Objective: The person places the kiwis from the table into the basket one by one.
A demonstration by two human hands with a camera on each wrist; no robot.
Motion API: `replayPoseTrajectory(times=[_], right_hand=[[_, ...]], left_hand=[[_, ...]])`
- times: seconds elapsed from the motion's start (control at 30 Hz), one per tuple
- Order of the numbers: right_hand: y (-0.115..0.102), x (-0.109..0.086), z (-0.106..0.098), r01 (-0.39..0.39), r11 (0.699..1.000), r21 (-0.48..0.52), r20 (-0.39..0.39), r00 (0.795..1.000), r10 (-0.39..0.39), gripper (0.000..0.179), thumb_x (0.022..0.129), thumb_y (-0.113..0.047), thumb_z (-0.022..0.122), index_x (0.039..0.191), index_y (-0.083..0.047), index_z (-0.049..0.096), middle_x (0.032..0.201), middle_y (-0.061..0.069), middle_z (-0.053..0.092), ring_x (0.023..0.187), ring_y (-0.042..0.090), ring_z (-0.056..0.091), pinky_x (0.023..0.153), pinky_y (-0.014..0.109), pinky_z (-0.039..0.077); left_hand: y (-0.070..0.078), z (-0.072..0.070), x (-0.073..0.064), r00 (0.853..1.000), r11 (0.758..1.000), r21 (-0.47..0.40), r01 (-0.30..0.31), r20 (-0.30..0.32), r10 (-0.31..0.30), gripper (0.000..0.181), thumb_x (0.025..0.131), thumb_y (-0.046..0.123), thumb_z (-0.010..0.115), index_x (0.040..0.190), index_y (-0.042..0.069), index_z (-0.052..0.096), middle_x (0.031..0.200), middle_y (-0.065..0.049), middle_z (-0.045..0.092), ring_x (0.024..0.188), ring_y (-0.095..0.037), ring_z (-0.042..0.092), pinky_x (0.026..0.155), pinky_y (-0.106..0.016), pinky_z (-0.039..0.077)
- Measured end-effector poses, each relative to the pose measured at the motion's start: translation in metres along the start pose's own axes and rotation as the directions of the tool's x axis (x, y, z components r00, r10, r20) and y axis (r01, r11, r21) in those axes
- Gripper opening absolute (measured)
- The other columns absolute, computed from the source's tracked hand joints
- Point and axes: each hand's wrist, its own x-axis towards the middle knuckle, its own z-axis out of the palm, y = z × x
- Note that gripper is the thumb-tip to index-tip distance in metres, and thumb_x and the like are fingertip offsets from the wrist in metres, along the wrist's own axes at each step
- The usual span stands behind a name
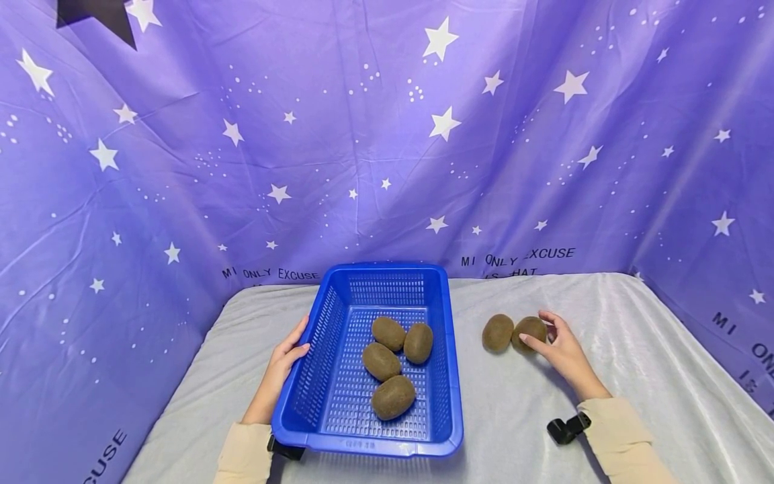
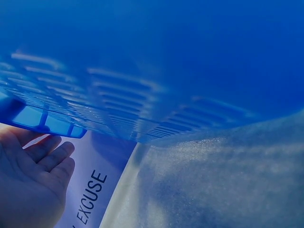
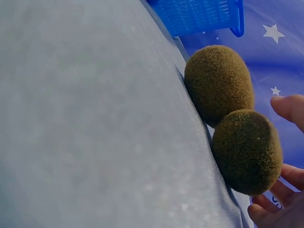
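Note:
A blue plastic basket (image 1: 455,376) stands on the cloth with several brown kiwifruit (image 1: 393,397) inside. At its left rim is my left hand (image 1: 281,366), thumb and index fingertips against the edge. In the left wrist view, the other fingers (image 2: 61,156) lie loosely bent just below the rim. Two more kiwifruit sit side by side to the right of the basket, a left one (image 1: 498,333) and a right one (image 1: 527,334). My right hand (image 1: 565,353) spreads around the right one. In the right wrist view, its thumb (image 3: 287,108) stands apart from that fruit, with fingertips right behind it.
A pale grey cloth (image 1: 514,417) covers the table. Purple star-printed curtains (image 1: 363,134) rise at the back and both sides. Black wrist devices (image 1: 568,428) sit by the beige sleeves (image 1: 623,437).

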Motion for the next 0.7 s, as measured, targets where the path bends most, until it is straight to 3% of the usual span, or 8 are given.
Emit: replayPoseTrajectory(times=[0.17,0.37,0.47,0.57,0.63,0.7], right_hand=[[0.0007,-0.0001,-0.0002,-0.049,0.999,0.012,0.052,0.997,0.049,0.086,0.086,-0.021,0.067,0.145,0.011,0.014,0.143,0.035,0.024,0.128,0.048,0.032,0.105,0.052,0.029],[0.0028,-0.0004,0.0007,-0.081,0.996,0.026,0.094,0.993,0.078,0.093,0.084,-0.020,0.070,0.145,0.011,0.009,0.143,0.037,0.022,0.129,0.050,0.028,0.106,0.056,0.025],[0.0036,-0.0003,0.0009,-0.077,0.996,0.032,0.103,0.992,0.074,0.094,0.082,-0.017,0.072,0.145,0.012,0.009,0.143,0.037,0.023,0.130,0.049,0.028,0.106,0.052,0.028],[0.0049,0.0001,0.0010,-0.068,0.997,0.041,0.102,0.993,0.064,0.093,0.081,-0.015,0.072,0.145,0.012,0.010,0.141,0.036,0.026,0.128,0.047,0.031,0.101,0.027,0.036],[0.0059,0.0004,0.0010,-0.063,0.997,0.049,0.097,0.994,0.058,0.092,0.081,-0.014,0.072,0.144,0.012,0.011,0.139,0.035,0.028,0.128,0.046,0.032,0.091,0.012,0.035],[0.0065,0.0005,0.0008,-0.061,0.996,0.058,0.096,0.994,0.055,0.091,0.081,-0.013,0.072,0.144,0.012,0.012,0.138,0.035,0.028,0.128,0.046,0.031,0.091,0.009,0.034]], left_hand=[[0.0007,-0.0001,-0.0010,1.000,1.000,0.003,0.013,0.001,-0.013,0.058,0.096,0.006,0.043,0.150,0.003,0.020,0.156,-0.015,0.011,0.120,-0.001,0.041,0.090,-0.018,0.044],[0.0011,0.0001,-0.0010,1.000,1.000,0.008,0.014,0.004,-0.014,0.058,0.096,0.006,0.042,0.150,0.003,0.019,0.156,-0.016,0.011,0.121,-0.001,0.041,0.090,-0.018,0.044],[0.0012,0.0001,-0.0008,1.000,1.000,0.005,0.015,0.004,-0.015,0.058,0.096,0.005,0.042,0.150,0.003,0.019,0.156,-0.016,0.011,0.120,0.000,0.042,0.090,-0.019,0.044],[0.0013,-0.0002,-0.0008,1.000,1.000,0.006,0.013,0.006,-0.013,0.058,0.096,0.005,0.042,0.150,0.003,0.019,0.156,-0.016,0.010,0.120,0.000,0.042,0.090,-0.019,0.044],[0.0012,-0.0004,-0.0005,1.000,1.000,0.001,0.018,0.005,-0.018,0.059,0.096,0.005,0.042,0.150,0.003,0.019,0.157,-0.015,0.011,0.120,0.000,0.042,0.090,-0.019,0.044],[0.0008,-0.0003,-0.0002,1.000,1.000,-0.001,0.023,0.005,-0.023,0.059,0.096,0.005,0.042,0.150,0.003,0.019,0.157,-0.014,0.011,0.121,-0.001,0.041,0.091,-0.019,0.044]])
